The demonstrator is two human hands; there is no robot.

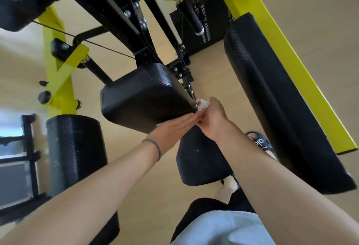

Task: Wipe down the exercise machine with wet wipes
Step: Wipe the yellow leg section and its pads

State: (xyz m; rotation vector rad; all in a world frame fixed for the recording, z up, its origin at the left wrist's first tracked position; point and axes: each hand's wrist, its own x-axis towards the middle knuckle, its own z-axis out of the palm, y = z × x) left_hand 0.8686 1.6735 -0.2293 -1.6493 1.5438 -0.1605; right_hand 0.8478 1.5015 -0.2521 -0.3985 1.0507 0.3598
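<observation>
Head: right hand [212,122] pinches wipe [203,105] beside black pad [143,97]; tan floor [314,21].

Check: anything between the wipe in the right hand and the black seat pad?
Nothing visible. The right hand holds the wipe right at the seat pad corner; the left hand lies flat along the pad's lower edge, beside it, not between.

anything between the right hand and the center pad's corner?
Head view: only the wipe, bunched in the right hand against the pad.
</observation>
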